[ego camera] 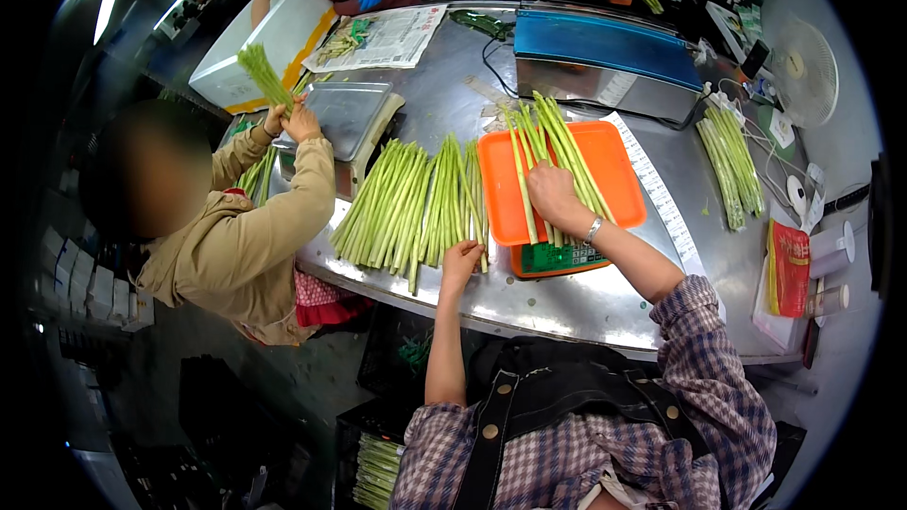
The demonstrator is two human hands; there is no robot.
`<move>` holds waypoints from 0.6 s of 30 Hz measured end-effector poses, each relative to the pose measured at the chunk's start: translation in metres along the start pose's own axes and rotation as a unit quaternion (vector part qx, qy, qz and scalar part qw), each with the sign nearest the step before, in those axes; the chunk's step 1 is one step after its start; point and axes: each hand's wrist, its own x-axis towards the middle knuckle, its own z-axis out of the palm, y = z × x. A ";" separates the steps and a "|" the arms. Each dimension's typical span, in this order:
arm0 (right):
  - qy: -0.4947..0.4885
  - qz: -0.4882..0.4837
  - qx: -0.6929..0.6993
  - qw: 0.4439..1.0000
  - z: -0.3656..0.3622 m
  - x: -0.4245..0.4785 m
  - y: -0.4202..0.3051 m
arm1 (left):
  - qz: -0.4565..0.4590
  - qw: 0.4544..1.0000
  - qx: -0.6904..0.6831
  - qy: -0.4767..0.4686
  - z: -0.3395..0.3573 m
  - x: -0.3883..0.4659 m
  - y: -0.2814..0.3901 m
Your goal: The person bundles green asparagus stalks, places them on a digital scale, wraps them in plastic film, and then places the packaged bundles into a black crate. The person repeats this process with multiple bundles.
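Observation:
An orange tray (616,163) sits on a digital scale (560,258) with a lit green display. Several green asparagus spears (567,138) lie lengthwise in the tray, some tips past its far rim. My right hand (554,193) is curled over these spears, its fingertips hidden beneath it. Left of the tray, a wide row of loose asparagus (386,205) rests on the metal table (439,95). My left hand (462,263) is at the near right end of that row, thumb and fingers pinched at the butt of a spear (484,258).
At left a co-worker (276,227) holds an asparagus bunch (263,74) by another scale (340,113). A blue-topped machine (602,49) stands behind the tray. A label strip (655,188), wrapped asparagus (730,163) and a fan (804,74) are at right. Two more people work across the table.

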 end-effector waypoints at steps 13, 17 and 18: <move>0.044 0.050 0.039 0.997 0.003 0.005 0.003 | 0.066 0.809 0.432 0.394 -0.039 0.001 0.021; 0.041 0.070 0.081 0.993 -0.008 0.004 0.004 | 0.065 0.737 0.501 0.448 -0.084 0.015 0.014; 0.043 0.079 0.093 0.992 -0.011 0.005 0.004 | 0.048 0.731 0.516 0.444 -0.091 0.019 0.012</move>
